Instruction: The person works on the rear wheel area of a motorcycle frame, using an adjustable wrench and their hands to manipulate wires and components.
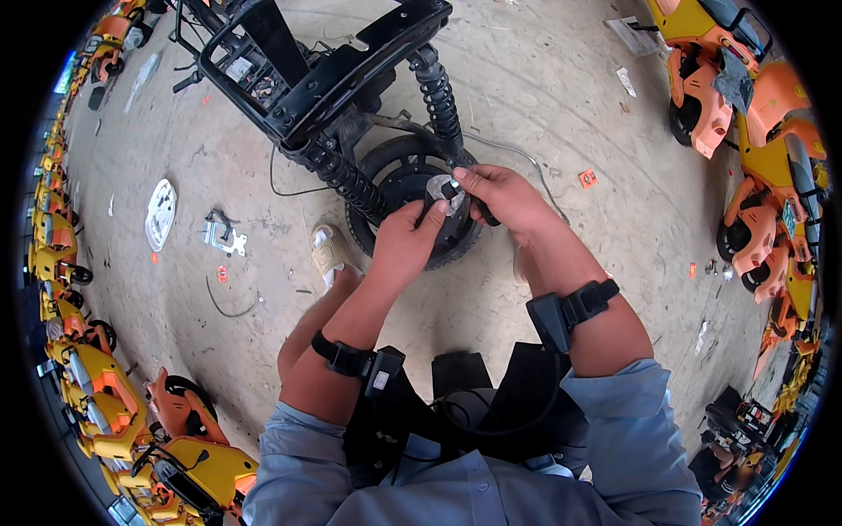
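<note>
In front of me stands a stripped black scooter frame (320, 88) with two coil-spring shock absorbers (438, 96) and a black rear wheel (373, 171). Over that wheel, my two hands meet at a small grey, roundish part (457, 207) with a black piece on it; its kind I cannot make out. My left hand (408, 237) is closed, thumb and fingers pinching the part from the left. My right hand (502, 197) pinches it from the other side, thumb on top. A black, handle-like end (485, 213) pokes out beneath the right fingers.
On the concrete floor lie a metal bracket (224, 235), a whitish oval piece (160, 215), a thin cable (230, 309) and scraps. Yellow and orange scooters (110, 386) line the left side, with more scooters (750, 219) at right. Another person (715, 469) is at far lower right.
</note>
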Demonstrator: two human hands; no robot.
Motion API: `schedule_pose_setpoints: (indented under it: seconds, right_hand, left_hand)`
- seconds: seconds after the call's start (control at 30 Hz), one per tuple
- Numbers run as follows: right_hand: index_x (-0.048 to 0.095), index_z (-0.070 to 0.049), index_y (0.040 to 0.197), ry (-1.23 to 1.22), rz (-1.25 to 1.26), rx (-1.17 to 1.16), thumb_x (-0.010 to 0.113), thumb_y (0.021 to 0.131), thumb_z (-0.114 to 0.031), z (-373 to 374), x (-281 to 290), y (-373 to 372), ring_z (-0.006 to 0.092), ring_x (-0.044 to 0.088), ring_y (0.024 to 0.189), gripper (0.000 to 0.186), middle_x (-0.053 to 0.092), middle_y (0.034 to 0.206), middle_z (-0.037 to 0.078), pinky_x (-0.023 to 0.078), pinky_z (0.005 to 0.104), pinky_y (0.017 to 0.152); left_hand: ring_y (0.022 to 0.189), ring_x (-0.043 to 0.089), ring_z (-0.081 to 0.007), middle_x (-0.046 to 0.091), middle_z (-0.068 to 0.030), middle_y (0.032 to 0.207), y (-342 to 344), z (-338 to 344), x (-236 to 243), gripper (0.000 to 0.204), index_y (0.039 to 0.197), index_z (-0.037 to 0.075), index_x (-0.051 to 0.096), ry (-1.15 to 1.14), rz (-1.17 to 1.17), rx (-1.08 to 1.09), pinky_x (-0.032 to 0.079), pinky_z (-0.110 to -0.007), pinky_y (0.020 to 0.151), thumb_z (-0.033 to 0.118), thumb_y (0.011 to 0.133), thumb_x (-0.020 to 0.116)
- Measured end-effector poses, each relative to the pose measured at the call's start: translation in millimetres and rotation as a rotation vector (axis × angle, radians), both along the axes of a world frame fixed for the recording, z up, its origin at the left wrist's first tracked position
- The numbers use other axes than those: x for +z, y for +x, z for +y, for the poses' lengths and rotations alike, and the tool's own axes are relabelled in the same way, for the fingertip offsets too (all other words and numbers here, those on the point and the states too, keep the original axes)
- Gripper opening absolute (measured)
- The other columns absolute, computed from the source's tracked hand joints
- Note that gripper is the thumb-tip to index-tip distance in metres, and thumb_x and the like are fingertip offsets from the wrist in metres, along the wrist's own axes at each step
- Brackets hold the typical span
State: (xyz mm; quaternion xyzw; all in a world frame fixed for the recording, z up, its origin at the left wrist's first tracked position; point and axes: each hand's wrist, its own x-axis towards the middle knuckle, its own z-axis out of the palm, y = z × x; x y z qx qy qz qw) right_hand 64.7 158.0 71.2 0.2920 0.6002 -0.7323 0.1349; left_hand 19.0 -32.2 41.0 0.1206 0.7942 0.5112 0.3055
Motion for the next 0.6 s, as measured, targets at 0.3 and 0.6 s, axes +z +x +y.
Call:
schedule_pose_setpoints:
  seconds: [0.3,0.6]
  right_hand:
    - [0.068,0.0,0.109,-0.087,0.042,-0.042,0.067,0.098,-0.035,-1.1,-3.2,0.3,0.0088,0.054,0.062,0.037,0.062,0.083,0.0,0.043,0.0253,0.055]
    - [0.069,0.0,0.109,-0.062,0.038,-0.035,0.07,0.095,-0.035,-1.9,0.0,0.0,0.0085,0.054,0.064,0.038,0.065,0.086,0.0,0.044,0.025,0.057]
  left_hand:
    - [0.064,0.05,-0.0163,0.061,-0.0116,0.069,-0.3,0.9,0.4,0.045,0.09,-0.002,0.063,-0.014,-0.002,-0.003,0.045,-0.034,0.063,0.042,0.1,0.061]
    - [0.065,0.052,-0.02,0.062,-0.0146,0.071,0.6,1.8,0.0,0.045,0.089,-0.002,0.062,-0.014,0.032,0.002,0.046,-0.036,0.064,0.041,0.1,0.06]
